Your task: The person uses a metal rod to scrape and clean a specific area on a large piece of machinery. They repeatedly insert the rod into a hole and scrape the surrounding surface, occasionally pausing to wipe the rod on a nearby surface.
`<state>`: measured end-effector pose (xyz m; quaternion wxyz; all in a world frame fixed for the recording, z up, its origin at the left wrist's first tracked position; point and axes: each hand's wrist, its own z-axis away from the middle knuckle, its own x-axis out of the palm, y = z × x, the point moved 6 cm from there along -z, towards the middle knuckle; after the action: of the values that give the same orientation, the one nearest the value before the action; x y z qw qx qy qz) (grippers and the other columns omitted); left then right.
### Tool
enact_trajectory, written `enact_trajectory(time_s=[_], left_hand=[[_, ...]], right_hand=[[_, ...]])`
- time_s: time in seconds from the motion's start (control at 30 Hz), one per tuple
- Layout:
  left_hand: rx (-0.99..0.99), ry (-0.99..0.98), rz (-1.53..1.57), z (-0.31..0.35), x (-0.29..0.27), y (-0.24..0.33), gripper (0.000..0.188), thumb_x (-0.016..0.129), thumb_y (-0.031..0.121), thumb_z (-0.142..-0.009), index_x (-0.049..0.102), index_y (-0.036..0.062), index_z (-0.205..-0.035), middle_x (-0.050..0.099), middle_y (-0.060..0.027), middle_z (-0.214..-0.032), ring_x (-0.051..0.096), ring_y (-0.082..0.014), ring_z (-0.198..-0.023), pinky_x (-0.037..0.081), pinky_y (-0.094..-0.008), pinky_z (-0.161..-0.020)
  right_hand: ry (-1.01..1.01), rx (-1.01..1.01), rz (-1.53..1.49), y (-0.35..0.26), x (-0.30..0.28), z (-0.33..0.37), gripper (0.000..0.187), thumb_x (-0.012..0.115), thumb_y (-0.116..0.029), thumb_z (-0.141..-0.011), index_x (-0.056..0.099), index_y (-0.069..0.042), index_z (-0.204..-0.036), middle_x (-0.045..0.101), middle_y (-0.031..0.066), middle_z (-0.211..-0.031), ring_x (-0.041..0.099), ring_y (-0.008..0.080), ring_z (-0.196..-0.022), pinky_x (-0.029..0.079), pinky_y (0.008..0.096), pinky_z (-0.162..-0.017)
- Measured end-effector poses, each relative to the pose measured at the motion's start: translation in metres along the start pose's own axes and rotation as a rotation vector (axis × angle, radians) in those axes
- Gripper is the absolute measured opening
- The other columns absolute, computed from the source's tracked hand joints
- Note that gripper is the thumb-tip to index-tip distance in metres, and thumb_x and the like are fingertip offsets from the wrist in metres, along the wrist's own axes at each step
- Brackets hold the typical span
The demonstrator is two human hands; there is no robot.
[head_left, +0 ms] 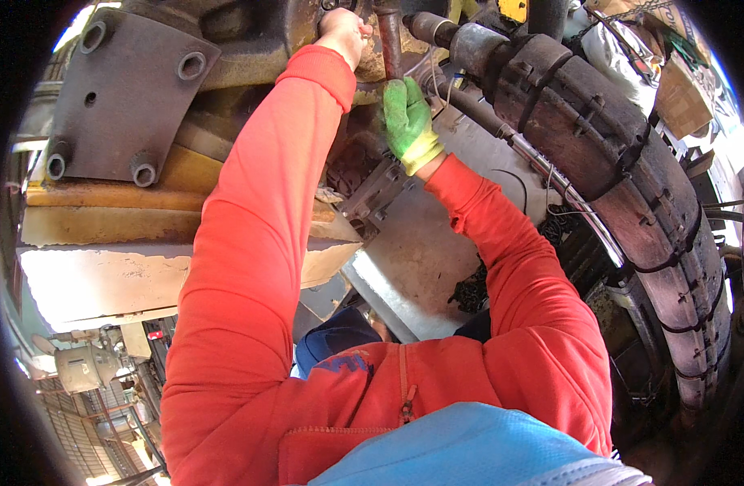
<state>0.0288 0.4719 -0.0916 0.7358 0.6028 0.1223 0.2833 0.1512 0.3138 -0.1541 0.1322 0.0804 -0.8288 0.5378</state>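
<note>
My left hand point(345, 36) is bare and closed against the dirty yellow machine casting point(259, 61) at the top. Its fingers are curled, and whatever they hold is hidden. A round bolt or hole point(330, 4) shows just beyond it. My right hand point(408, 125), in a green and yellow glove, is closed around the lower end of a reddish-brown bar point(391, 44). From the glove the bar runs up to the top edge, where its far end is cut off. Beside the glove, a thin pale wire point(446, 93) hangs down.
At left, a thick steel plate point(129, 97) with several round bosses lies above a yellow beam point(105, 194). A large ribbed track or tyre point(623, 162) curves down the right, beside a shiny rod point(566, 190). Cardboard point(681, 97) and white bags point(619, 57) lie far right.
</note>
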Motion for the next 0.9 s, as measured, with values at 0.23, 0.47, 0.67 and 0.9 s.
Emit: enact_trajectory(time_s=[0.23,0.47,0.67,0.9], left_hand=[[0.033,-0.120,-0.017,-0.004,-0.006,0.007,0.012,0.039,0.010,-0.085,0.047,0.0066,-0.078,0.047,-0.0076,-0.058,0.043,-0.0189,-0.046,0.036,-0.0331,-0.046],[-0.005,-0.148,0.000,-0.008,-0.006,0.001,0.013,0.040,0.012,-0.085,0.051,0.0064,-0.079,0.053,-0.0077,-0.063,0.048,-0.0195,-0.053,0.038,-0.0328,-0.047],[-0.081,-0.181,0.114,0.018,0.002,0.005,0.020,0.039,0.019,-0.087,0.055,0.0084,-0.084,0.058,-0.0061,-0.074,0.053,-0.0190,-0.065,0.042,-0.0336,-0.057],[-0.008,-0.003,0.140,0.004,0.003,0.008,0.017,0.037,0.014,-0.086,0.044,0.0078,-0.071,0.042,-0.0069,-0.053,0.039,-0.0180,-0.043,0.030,-0.0290,-0.039]], right_hand=[[-0.009,0.018,0.085,0.009,0.002,-0.004,0.033,0.042,-0.034,-0.091,0.050,-0.002,-0.094,0.057,0.0246,-0.081,0.055,0.0433,-0.080,0.042,0.0450,-0.067],[0.001,-0.014,0.244,0.004,0.005,-0.020,0.039,0.039,-0.038,-0.090,0.048,-0.001,-0.102,0.058,0.0252,-0.082,0.055,0.0441,-0.081,0.043,0.0463,-0.071],[0.058,-0.277,0.235,-0.016,0.001,-0.023,0.036,0.043,-0.034,-0.089,0.047,-0.001,-0.101,0.057,0.0253,-0.079,0.056,0.0427,-0.077,0.044,0.0459,-0.065],[0.034,-0.273,0.215,-0.022,0.003,-0.029,0.031,0.044,-0.033,-0.091,0.046,-0.003,-0.098,0.055,0.0130,-0.068,0.056,0.0272,-0.064,0.043,0.0376,-0.055]])
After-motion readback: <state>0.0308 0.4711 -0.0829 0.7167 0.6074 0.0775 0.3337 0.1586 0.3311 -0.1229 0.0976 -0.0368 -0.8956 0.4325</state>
